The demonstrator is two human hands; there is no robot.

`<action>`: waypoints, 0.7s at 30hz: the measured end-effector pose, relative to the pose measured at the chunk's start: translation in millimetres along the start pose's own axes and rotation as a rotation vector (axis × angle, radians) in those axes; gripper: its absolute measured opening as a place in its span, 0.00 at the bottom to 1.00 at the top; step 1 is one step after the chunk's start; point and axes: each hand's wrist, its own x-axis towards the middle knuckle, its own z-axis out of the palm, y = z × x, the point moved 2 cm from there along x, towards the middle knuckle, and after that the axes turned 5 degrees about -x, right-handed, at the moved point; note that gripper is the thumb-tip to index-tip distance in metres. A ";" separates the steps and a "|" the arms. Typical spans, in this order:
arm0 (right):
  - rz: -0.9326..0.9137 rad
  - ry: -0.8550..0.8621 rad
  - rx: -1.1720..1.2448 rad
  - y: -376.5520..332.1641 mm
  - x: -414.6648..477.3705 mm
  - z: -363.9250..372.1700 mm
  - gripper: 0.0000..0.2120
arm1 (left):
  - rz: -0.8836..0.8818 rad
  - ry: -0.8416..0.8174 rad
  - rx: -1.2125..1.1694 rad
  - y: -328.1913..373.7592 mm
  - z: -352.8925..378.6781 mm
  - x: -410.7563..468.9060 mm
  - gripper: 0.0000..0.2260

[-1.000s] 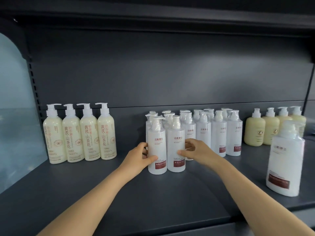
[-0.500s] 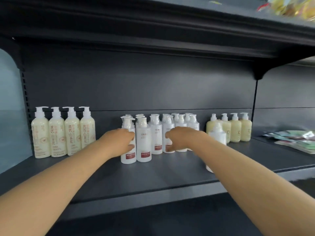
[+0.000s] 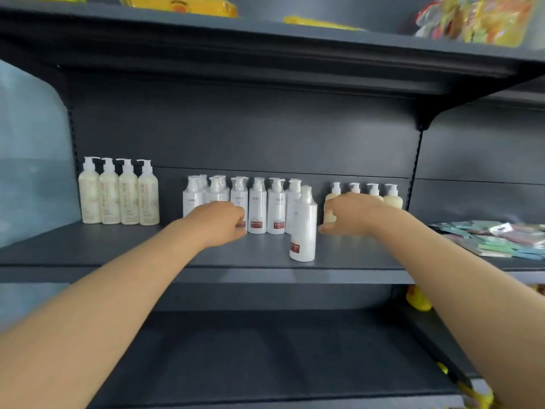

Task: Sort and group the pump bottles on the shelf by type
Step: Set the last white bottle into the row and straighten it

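Note:
Four tall cream pump bottles (image 3: 118, 196) stand at the left of the dark shelf (image 3: 88, 246). A row of white pump bottles with red labels (image 3: 267, 208) fills the middle. One more white bottle (image 3: 303, 228) stands alone nearer the front edge. Short yellow-green pump bottles (image 3: 392, 197) stand at the right. My left hand (image 3: 219, 222) lies curled against the front white bottles, its grip hidden. My right hand (image 3: 351, 215) covers the leftmost short bottles, thumb spread low toward the lone white bottle.
Flat packets (image 3: 495, 236) lie on the shelf to the right, past the bracket. Snack bags (image 3: 477, 19) sit on the shelf above. A yellow rubber duck (image 3: 418, 301) shows below at the right. A pale panel (image 3: 29, 160) bounds the left end.
The view has pulled back and tilted up. My right hand has moved right, from the white bottles to the short yellow-green ones. My left hand stays at the white row.

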 end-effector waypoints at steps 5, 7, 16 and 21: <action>0.024 -0.023 0.106 24.0 10.4 31.1 0.21 | 0.003 -0.038 -0.042 24.8 11.1 17.4 0.15; 0.029 -0.024 0.153 28.5 23.4 43.2 0.20 | 0.017 -0.036 -0.023 28.6 17.6 29.8 0.15; 0.041 0.168 0.507 16.8 114.3 84.6 0.20 | 0.091 -0.074 -0.049 14.2 70.6 105.4 0.17; 0.017 0.219 0.819 10.1 132.8 112.1 0.23 | 0.149 -0.070 -0.111 13.9 96.1 134.5 0.18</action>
